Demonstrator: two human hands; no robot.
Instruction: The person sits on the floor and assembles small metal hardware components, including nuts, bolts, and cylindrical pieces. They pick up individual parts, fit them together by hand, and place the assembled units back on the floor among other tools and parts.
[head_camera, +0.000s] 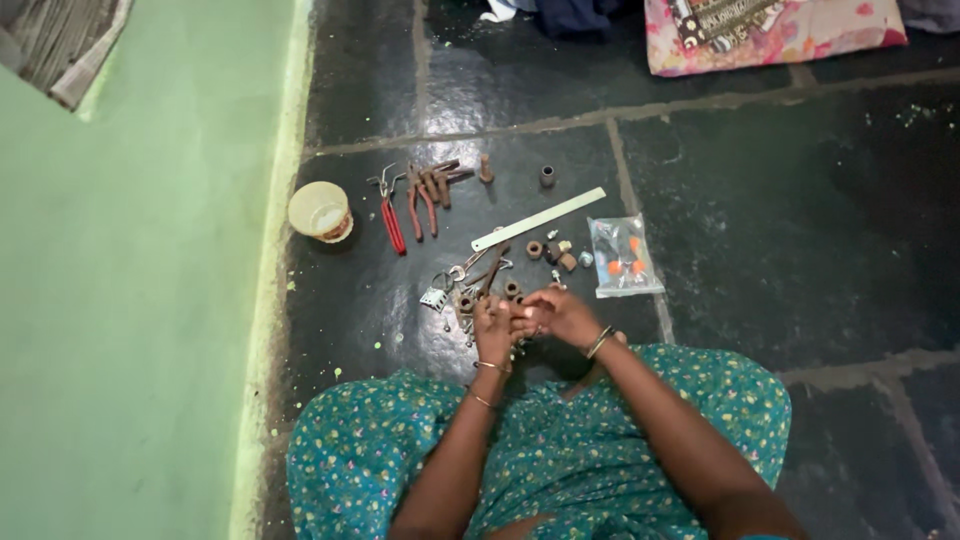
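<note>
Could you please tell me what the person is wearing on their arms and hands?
Both forearms are bare, with no sleeves in view. The left hand has two thin gold-coloured bangles on its wrist and forearm. The right hand has metal bangles at the wrist. No gloves; rings cannot be made out.
</note>
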